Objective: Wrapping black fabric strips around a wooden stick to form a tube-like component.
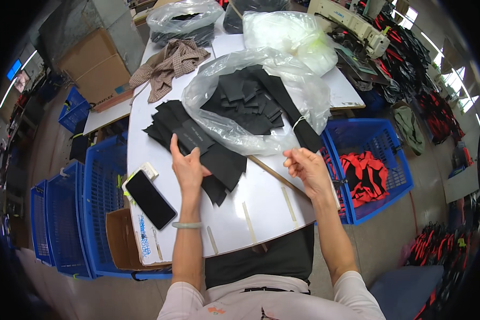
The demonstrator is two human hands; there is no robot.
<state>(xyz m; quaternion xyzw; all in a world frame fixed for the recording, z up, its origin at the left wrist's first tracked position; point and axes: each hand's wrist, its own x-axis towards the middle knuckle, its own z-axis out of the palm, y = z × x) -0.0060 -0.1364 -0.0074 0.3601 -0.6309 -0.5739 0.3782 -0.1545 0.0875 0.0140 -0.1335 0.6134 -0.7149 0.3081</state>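
Note:
My left hand (pixel 188 169) is over a fanned stack of black fabric pieces (pixel 226 165), index finger stretched out and thumb apart. Its fingertips are at a dark labelled piece (pixel 193 136) on top; whether they touch it I cannot tell. My right hand (pixel 308 169) is raised near the table's right side, thumb and fingers pinched together. Anything between those fingertips is too small to make out. Just beyond lies an open clear plastic bag (pixel 210 114) with many black pieces (pixel 245 98) inside. A white tie (pixel 298 122) circles a long black bundle (pixel 305 134) beside the right hand.
A black phone (pixel 150 200) lies at the table's left edge. A wooden stick (pixel 277 176) crosses the white table (pixel 234 213). Blue crates stand on both sides, the right crate (pixel 378 205) holding red and black pieces (pixel 365 176). A checked cloth (pixel 170 66) and a sewing machine (pixel 352 24) are farther back.

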